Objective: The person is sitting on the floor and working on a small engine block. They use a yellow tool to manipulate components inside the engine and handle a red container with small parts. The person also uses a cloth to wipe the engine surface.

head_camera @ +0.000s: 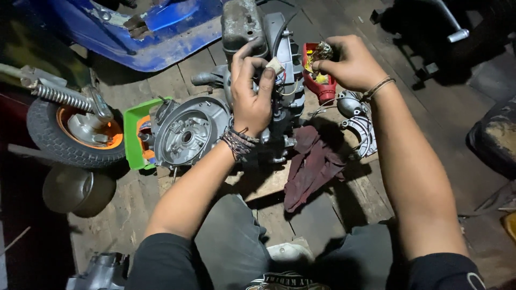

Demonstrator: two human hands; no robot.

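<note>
Nearest us, our knees in grey trousers (231, 241) over the plank floor (322, 215). A dark red rag (312, 164) lies on the floor just right of our left forearm. Left hand (251, 88) rests on the grey engine (215, 121), fingers (266, 80) curled and pinching a small white connector (276, 65) with thin wires. Right hand (349, 62) just beside it, fingers (322, 65) pressed together, pinching a small bundle of brownish wire (322, 51) in front of a red bottle (321, 80). A metal cover (360, 126) lies under the right wrist. Left of the engine: a green tray (134, 129), then a small wheel with orange hub (75, 131) and a spring shock (62, 96). Farthest, a blue body panel (156, 32).
</note>
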